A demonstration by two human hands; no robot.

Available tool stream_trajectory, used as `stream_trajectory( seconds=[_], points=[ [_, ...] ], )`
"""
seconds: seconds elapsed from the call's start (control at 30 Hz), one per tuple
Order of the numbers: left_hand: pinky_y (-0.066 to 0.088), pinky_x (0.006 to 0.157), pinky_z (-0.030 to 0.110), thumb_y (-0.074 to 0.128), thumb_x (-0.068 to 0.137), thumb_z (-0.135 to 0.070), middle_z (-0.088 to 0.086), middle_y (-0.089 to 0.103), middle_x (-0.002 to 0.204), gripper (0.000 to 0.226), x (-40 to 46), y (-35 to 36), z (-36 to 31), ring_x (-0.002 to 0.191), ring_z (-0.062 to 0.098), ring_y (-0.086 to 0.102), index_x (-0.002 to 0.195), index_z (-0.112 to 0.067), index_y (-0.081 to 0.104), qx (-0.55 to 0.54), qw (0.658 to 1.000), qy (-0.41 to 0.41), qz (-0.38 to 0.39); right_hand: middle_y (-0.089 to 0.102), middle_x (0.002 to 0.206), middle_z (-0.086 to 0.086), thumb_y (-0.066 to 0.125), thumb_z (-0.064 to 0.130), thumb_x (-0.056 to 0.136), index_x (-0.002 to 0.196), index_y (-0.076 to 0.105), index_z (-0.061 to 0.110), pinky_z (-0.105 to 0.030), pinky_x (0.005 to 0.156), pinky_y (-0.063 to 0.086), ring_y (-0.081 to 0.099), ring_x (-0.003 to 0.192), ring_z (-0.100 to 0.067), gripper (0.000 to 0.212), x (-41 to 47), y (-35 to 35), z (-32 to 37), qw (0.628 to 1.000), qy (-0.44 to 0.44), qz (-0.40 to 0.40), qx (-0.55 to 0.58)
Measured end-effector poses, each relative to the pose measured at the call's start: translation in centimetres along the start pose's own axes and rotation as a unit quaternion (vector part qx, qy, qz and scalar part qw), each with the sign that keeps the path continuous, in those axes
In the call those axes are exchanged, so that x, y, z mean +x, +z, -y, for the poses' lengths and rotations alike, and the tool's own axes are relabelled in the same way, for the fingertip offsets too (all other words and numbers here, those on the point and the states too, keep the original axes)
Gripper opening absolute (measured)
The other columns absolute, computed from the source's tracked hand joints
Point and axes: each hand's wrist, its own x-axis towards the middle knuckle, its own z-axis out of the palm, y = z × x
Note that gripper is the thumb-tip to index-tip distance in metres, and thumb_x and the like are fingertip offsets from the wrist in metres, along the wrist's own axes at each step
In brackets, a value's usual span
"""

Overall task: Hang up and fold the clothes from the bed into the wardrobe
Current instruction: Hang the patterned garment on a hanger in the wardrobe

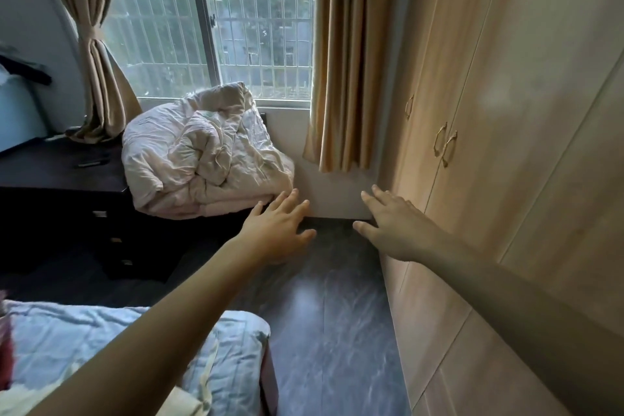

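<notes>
Here, both arms stretch forward with nothing in their grasp: the left hand [277, 226] at frame centre has its fingers spread flat and straight, and the right hand [391, 223], just right of centre, is likewise splayed and holds nothing. The wardrobe [506, 111] fills the right side of the frame, its pale wood doors closed and running away toward the window, long axis vertical; the paired brass handles [445, 143] sit above and to the right of the right hand, which is plainly the nearer of the two and seems almost against the cabinet face, though contact cannot be confirmed. The bed [135, 341], with its light blue cover, occupies the lower left corner, below and behind the left forearm; no garments can be clearly made out on the visible part of it, save a blurred red patch at the far left edge. A crumpled quilt [206, 152] is heaped left of centre beside a dark dresser [60, 179]. The tan curtain [344, 61] hangs just left of the wardrobe's far end. Judging from this, opening the doors likely comes first, and the dark floor [331, 314] between bed and wardrobe leaves a narrow lane for them to swing.
</notes>
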Motion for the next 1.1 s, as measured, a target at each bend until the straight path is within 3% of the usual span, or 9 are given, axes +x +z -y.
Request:
stream_trajectory(
  seconds=[0.6,1.1],
  points=[
    [0.003,0.121,0.05,0.03,0.1,-0.053,-0.004,-0.013,0.163,0.066,27.2,-3.9,4.0,0.15,0.016,-0.011,0.156,-0.03,0.005,0.014,0.998,-0.061,-0.001,0.001,0.164,-0.002,0.038,0.053,0.098,0.156,0.008,0.025,-0.046,0.121,0.01,0.003,0.15,-0.022,0.071,28.5,-3.1,-9.7,0.999,-0.04,-0.008,0.018],
    [0.0,0.121,0.05,0.029,0.1,-0.055,-0.006,-0.025,0.16,0.069,41.0,-3.9,10.1,0.149,0.012,-0.017,0.157,-0.029,0.001,0.016,0.994,-0.109,-0.025,-0.002,0.164,-0.001,0.038,0.052,0.098,0.156,0.005,0.026,-0.044,0.121,0.004,0.0,0.15,-0.02,0.071,46.7,-2.3,-8.9,0.992,-0.125,0.006,0.027]
  ],
)
